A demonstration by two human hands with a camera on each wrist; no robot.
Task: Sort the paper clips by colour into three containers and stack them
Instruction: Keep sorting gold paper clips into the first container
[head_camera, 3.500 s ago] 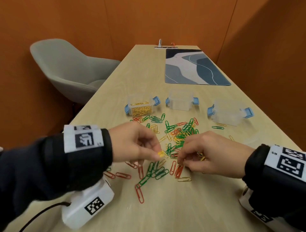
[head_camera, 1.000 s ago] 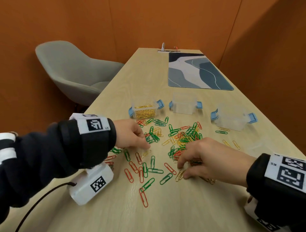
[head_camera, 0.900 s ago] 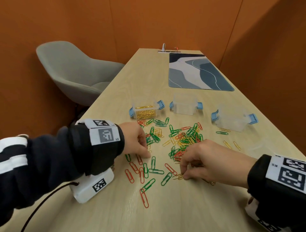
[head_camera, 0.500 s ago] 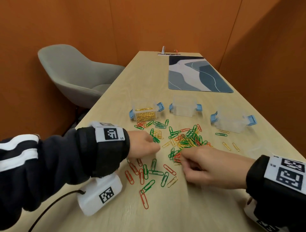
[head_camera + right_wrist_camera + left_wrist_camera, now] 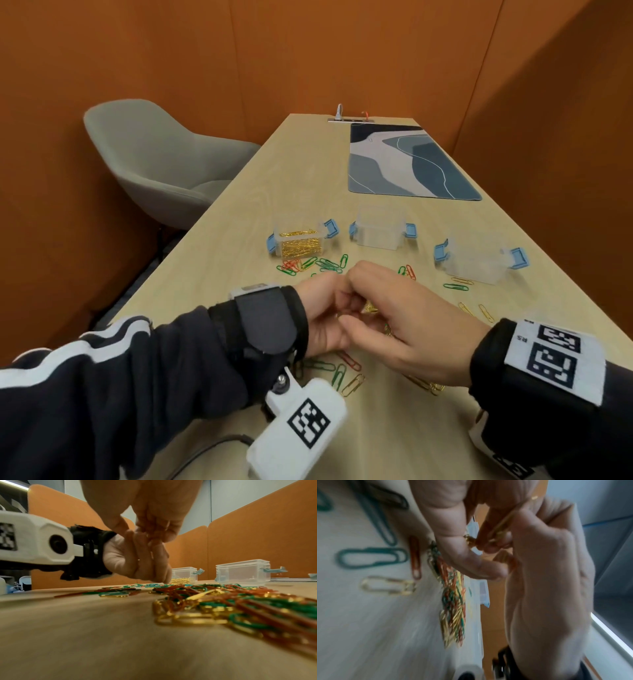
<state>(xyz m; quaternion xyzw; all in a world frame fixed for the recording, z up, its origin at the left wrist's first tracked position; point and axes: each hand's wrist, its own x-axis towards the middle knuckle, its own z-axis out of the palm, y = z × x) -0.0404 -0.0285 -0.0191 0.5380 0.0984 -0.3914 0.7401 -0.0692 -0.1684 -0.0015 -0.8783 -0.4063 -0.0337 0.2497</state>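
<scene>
My left hand [image 5: 337, 308] and right hand [image 5: 361, 296] meet fingertip to fingertip just above the table, over the mixed pile of red, green and gold paper clips [image 5: 231, 601]. Both pinch a small bunch of gold paper clips [image 5: 370, 306] between them; the bunch [image 5: 498, 534] also shows in the left wrist view. Three clear containers with blue latches stand beyond: the left one [image 5: 299, 240] holds gold clips, while the middle one [image 5: 380, 231] and the right one [image 5: 479, 260] look empty. Much of the pile is hidden under my hands.
Loose clips lie near the left container [image 5: 329, 263], below my hands [image 5: 346, 373] and at the right [image 5: 476, 310]. A blue patterned mat [image 5: 407, 164] lies at the far end of the table. A grey chair [image 5: 154, 161] stands to the left.
My hands were apart, picking at clips on the table. They have come together above the pile, with gold clips pinched between them.
</scene>
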